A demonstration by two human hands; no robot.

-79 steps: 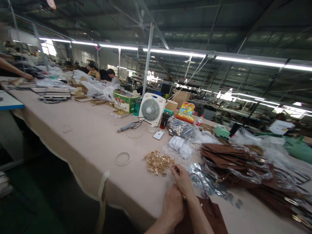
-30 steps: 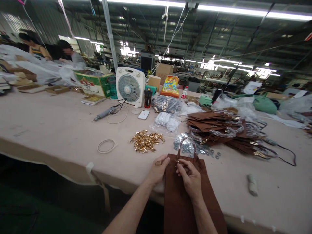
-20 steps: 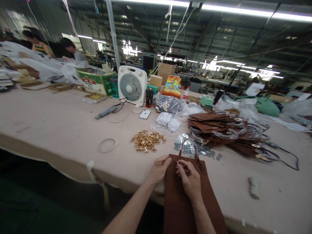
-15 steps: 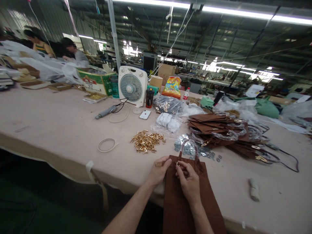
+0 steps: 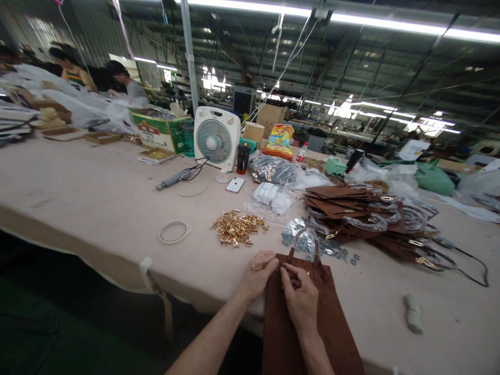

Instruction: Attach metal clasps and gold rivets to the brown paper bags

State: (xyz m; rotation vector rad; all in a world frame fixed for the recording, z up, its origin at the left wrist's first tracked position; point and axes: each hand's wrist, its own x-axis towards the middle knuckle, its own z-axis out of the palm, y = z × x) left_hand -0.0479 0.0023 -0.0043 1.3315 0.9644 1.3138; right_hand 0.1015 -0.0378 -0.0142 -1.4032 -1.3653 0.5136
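A brown handbag [image 5: 287, 328] hangs over the table's front edge, its plastic-wrapped handle [image 5: 305, 235] standing up at the top. My left hand [image 5: 255, 276] is closed on the bag's upper left corner; a gold-coloured piece shows at its fingers, whether a ring or hardware I cannot tell. Over the bag's upper front, my right hand [image 5: 300, 294] pinches with thumb and fingertips close to the left hand. What sits in that pinch is too small and hidden to name. Beyond the hands lie a heap of gold metal fittings [image 5: 236, 229] and flat silver-grey metal pieces [image 5: 295, 232].
Stacked brown bags [image 5: 351, 208] lie to the right. A grey rotary hand tool [image 5: 174, 179], a phone [image 5: 235, 185], a box fan [image 5: 216, 138] and a tape roll [image 5: 174, 232] are on the table [image 5: 97, 208]. A rolled cloth-like bundle [image 5: 413, 313] lies right; people sit at far left.
The small shiny bit seen at my right fingertips is now mostly hidden. Both hands stay at the bag's top edge. The whole view has shifted slightly.
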